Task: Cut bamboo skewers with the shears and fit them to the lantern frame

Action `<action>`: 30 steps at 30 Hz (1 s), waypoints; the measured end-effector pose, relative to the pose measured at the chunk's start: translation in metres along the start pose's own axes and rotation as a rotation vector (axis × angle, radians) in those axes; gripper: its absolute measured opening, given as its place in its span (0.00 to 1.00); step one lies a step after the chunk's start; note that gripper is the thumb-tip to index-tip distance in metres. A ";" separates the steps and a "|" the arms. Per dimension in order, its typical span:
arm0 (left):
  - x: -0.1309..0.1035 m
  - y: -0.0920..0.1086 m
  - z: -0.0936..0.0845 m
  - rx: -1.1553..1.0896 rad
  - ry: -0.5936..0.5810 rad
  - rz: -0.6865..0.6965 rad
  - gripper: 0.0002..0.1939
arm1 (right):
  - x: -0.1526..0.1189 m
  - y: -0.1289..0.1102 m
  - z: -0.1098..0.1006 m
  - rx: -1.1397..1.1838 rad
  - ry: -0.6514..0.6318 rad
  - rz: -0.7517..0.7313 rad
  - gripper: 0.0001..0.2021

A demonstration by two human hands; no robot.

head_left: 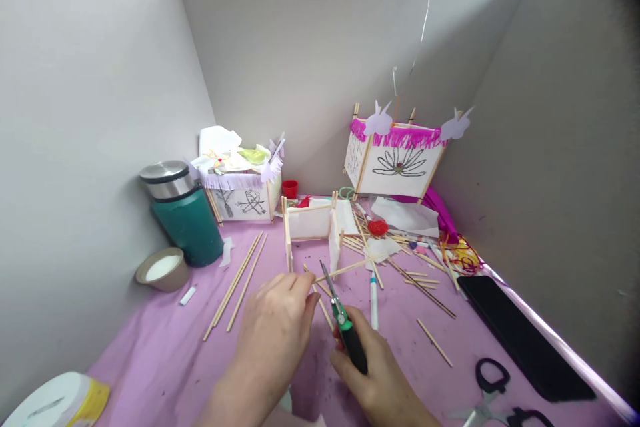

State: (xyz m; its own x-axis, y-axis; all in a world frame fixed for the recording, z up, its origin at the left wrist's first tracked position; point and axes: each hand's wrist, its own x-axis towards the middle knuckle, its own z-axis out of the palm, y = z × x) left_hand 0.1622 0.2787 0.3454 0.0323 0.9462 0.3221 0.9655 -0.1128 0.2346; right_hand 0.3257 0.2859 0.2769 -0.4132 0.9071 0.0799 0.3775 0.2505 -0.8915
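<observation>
My left hand [277, 320] is closed, pinching one end of a thin wooden stick [353, 267] between thumb and forefinger. That stick slants up to the right. In my right hand [373, 367] are pruning shears [345, 323] with green and black handles, fingers wrapped round them. Their narrow metal blades point up and meet the stick close to my left fingertips. Whether the blades are parted cannot be told. Just beyond, a small stick frame [309, 238] with white paper sides stands on the purple cloth [170, 360]. Loose sticks lie under and beside my hands.
Left: a green flask [187, 223], a bowl of white stuff [163, 268] and a paper lantern [243, 200]. A fringed lantern [400, 163] hangs at back right. Right: scattered sticks, a marker [374, 300], a black phone-like slab [525, 337] and scissors [493, 377]. Grey panels enclose three sides.
</observation>
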 end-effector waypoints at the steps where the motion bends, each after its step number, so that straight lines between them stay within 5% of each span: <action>1: 0.001 0.001 0.002 0.019 0.010 0.000 0.11 | 0.000 -0.001 0.000 0.003 -0.004 0.004 0.20; 9: 0.010 -0.005 0.008 -0.038 -0.029 0.014 0.15 | -0.002 -0.012 -0.010 0.101 -0.034 0.082 0.22; 21: 0.022 -0.002 -0.017 -0.412 -0.358 -0.146 0.20 | -0.010 -0.006 -0.017 0.147 -0.089 0.099 0.29; 30: 0.015 -0.003 -0.001 -0.265 -0.167 -0.080 0.12 | -0.005 0.000 -0.004 0.129 0.025 -0.057 0.28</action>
State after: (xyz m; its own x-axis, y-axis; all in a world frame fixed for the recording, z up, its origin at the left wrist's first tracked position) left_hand 0.1592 0.2930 0.3506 0.0215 0.9894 0.1433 0.8665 -0.0900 0.4910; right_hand 0.3310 0.2828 0.2777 -0.4093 0.9014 0.1416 0.2438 0.2575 -0.9350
